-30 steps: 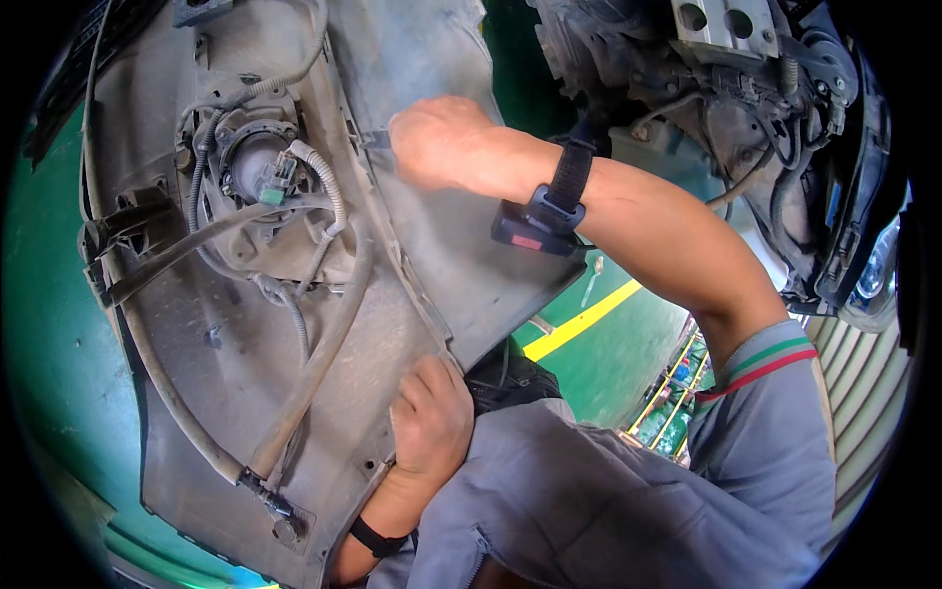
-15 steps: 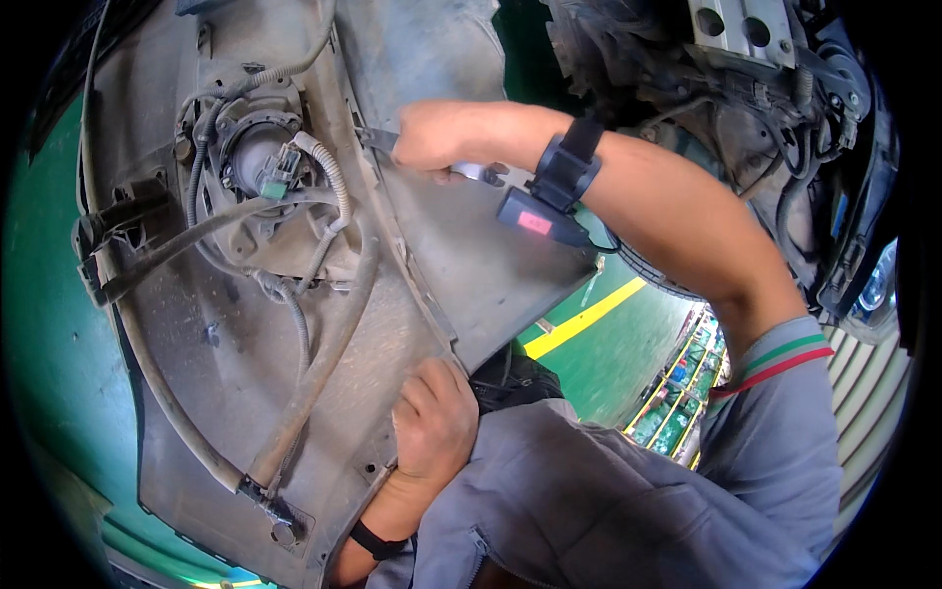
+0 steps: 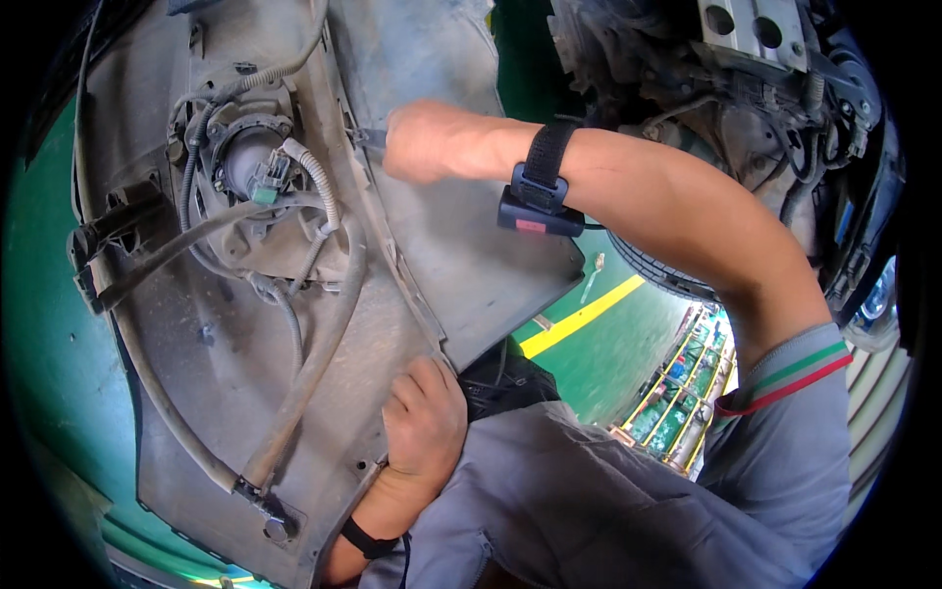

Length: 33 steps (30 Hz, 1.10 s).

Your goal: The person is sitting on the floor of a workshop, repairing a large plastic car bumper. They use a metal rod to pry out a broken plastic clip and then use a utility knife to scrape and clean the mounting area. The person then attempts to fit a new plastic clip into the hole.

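Note:
A large grey plastic car bumper, inner side up, lies before me. My right hand is closed round a flat grey metal tool; only its tip shows, at the ridged seam along the bumper. Its other end is hidden behind my hand and wrist. My left hand is closed over the bumper's near edge, below the seam's lower end. To the left of the tool sit a round lamp housing and a corrugated wiring harness with a green connector.
A thick hose crosses the bumper. On the upper right stands a vehicle's exposed front end, its tyre below. Beyond lie green floor with a yellow line and a yellow-framed rack.
My right wrist has turned, and the tool's silver rear end, visible before, is now hidden. Its tip stays at the seam. The bumper and left hand sit slightly further left in view.

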Each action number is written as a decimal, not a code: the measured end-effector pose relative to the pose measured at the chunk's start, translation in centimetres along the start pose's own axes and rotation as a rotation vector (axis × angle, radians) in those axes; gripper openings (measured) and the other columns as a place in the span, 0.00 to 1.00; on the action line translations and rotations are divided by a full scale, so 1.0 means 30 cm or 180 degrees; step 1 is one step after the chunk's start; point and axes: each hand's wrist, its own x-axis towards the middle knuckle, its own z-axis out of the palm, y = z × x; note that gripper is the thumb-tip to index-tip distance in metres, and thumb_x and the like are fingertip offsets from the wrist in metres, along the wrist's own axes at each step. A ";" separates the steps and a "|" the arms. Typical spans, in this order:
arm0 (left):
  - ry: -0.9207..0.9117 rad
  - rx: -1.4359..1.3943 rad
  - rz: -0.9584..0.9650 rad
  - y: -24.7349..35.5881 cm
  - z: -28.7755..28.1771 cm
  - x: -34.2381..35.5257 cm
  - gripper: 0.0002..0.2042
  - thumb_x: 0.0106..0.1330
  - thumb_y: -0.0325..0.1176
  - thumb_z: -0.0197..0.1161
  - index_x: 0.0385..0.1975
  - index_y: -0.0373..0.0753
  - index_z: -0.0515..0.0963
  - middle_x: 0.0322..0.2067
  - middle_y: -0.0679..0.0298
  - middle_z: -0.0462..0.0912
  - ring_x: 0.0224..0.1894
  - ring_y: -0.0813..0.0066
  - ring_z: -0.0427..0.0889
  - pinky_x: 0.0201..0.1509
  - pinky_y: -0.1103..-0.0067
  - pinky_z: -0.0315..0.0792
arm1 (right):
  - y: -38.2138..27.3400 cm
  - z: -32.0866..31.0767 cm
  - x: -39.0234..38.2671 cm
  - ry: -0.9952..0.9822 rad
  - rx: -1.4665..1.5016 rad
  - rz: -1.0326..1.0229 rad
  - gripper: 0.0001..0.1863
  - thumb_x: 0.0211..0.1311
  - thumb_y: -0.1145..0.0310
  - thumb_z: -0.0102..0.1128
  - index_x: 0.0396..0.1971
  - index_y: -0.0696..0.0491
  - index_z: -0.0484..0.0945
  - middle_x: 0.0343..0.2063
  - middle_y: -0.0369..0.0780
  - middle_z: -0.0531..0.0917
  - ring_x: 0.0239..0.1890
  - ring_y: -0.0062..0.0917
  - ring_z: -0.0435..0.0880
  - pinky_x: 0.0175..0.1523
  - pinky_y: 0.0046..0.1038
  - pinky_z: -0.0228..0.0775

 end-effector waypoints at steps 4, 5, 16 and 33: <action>-0.0037 -0.0133 0.0008 -0.003 0.000 0.009 0.03 0.58 0.33 0.57 0.24 0.45 0.73 0.27 0.67 0.67 0.28 0.73 0.72 0.27 0.78 0.65 | -0.011 -0.030 0.048 -0.0088 -0.0216 -0.0060 0.13 0.52 0.71 0.54 0.32 0.60 0.86 0.34 0.52 0.86 0.37 0.48 0.85 0.43 0.43 0.77; -0.0047 -0.0135 -0.0001 -0.003 -0.002 0.008 0.03 0.58 0.33 0.57 0.24 0.45 0.73 0.27 0.67 0.67 0.28 0.73 0.72 0.27 0.78 0.65 | -0.015 -0.039 0.043 -0.0094 -0.0217 -0.0072 0.13 0.52 0.71 0.54 0.32 0.60 0.86 0.34 0.52 0.86 0.37 0.48 0.85 0.43 0.43 0.77; -0.0135 -0.0184 -0.0015 0.002 -0.006 0.011 0.03 0.58 0.33 0.57 0.24 0.44 0.73 0.27 0.66 0.67 0.30 0.72 0.72 0.27 0.78 0.67 | -0.076 -0.126 0.009 -0.0393 -0.0393 0.0462 0.15 0.55 0.72 0.55 0.39 0.56 0.87 0.41 0.45 0.88 0.44 0.43 0.87 0.46 0.41 0.79; 0.0441 0.0074 0.0129 -0.013 0.017 -0.017 0.06 0.57 0.31 0.57 0.20 0.45 0.70 0.22 0.69 0.62 0.23 0.77 0.64 0.23 0.79 0.55 | -0.083 -0.083 -0.021 -0.0393 0.0114 0.0251 0.13 0.53 0.72 0.52 0.30 0.63 0.85 0.29 0.52 0.86 0.30 0.45 0.86 0.36 0.44 0.76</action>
